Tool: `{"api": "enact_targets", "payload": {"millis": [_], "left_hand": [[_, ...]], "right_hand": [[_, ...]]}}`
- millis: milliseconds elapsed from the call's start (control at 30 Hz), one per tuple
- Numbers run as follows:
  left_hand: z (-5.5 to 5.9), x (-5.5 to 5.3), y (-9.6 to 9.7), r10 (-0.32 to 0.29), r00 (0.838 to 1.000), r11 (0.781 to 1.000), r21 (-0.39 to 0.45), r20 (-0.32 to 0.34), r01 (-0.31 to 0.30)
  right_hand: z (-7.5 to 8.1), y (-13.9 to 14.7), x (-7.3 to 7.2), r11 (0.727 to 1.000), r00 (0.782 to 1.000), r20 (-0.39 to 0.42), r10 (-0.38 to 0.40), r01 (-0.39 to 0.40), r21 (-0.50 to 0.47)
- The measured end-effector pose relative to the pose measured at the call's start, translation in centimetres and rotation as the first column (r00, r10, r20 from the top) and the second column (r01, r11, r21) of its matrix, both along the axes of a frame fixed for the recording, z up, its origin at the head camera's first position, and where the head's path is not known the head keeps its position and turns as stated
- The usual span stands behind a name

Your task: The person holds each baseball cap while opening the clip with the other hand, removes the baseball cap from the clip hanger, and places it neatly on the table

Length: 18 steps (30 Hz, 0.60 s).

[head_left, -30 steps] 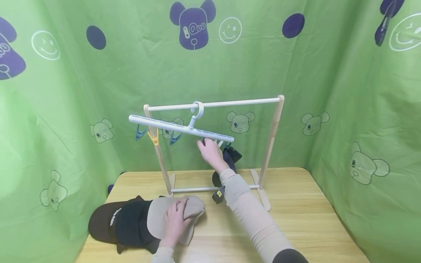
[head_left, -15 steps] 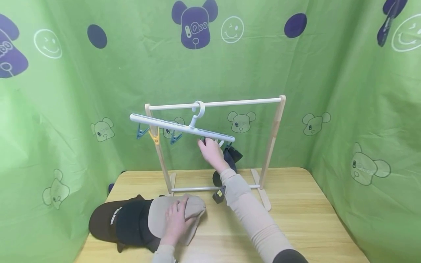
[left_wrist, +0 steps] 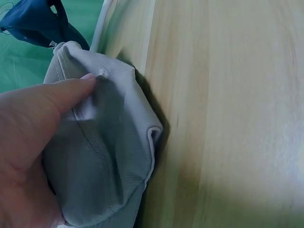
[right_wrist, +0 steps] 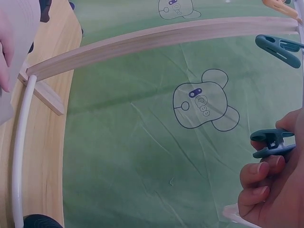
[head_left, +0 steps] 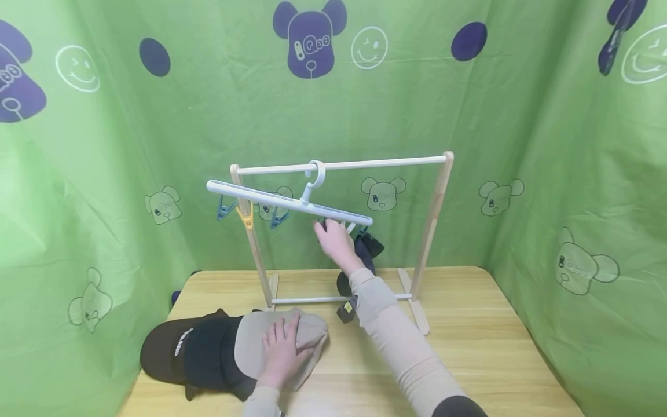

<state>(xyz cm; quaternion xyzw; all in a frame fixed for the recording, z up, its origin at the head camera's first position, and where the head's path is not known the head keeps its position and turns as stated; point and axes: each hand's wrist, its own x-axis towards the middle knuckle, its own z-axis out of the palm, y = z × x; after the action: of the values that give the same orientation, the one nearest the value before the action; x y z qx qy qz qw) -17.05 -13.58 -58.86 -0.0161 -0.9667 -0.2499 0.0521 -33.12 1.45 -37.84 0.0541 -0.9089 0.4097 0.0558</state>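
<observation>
- Setting: green printed fabric backdrop (head_left: pixel 396 110) around a light wood-grain table (head_left: pixel 469 359). On it stands a pale wooden rack with a white rail (head_left: pixel 385 164).
- Hanger: a pale blue plastic hanger (head_left: pixel 281 201) hooks over the rail, its right end tilted down. A dark fabric cap (head_left: pixel 367 255) hangs near that end, partly hidden by the forearm.
- Right hand (head_left: pixel 336 240): thumb and fingers pinch a teal plastic clip (right_wrist: pixel 273 142) under the hanger's lower half.
- Left hand (head_left: pixel 283 353): fingers spread slightly apart over a beige fabric cap (head_left: pixel 252 344), thumb on its crown. This cap lies on the table, overlapping a black cap (head_left: pixel 203 353) and a brown cap (head_left: pixel 158 347).
- Caution, tilt: added load or a downward pull at the right could steepen the hanger and slide its hook along the smooth rail.
- Caution, clip: uneven pressure could let the clip slip from the pinch.
- Caution, stack: a sideways drag could pull the overlapped caps along.
</observation>
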Motion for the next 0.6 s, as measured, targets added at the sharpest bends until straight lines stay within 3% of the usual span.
{"api": "enact_targets", "payload": {"millis": [400,600], "left_hand": [[0.53,0.09,0.23,0.006,0.999,0.997,-0.079,0.042,-0.003],[0.56,0.03,0.31,-0.007,0.998,0.998,-0.065,0.065,0.011]], "right_hand": [[-0.23,-0.1,0.03,1.0,1.0,0.004,-0.001,0.001,-0.011],[-0.28,-0.09,-0.1,1.0,1.0,-0.001,-0.005,0.005,-0.008]]}}
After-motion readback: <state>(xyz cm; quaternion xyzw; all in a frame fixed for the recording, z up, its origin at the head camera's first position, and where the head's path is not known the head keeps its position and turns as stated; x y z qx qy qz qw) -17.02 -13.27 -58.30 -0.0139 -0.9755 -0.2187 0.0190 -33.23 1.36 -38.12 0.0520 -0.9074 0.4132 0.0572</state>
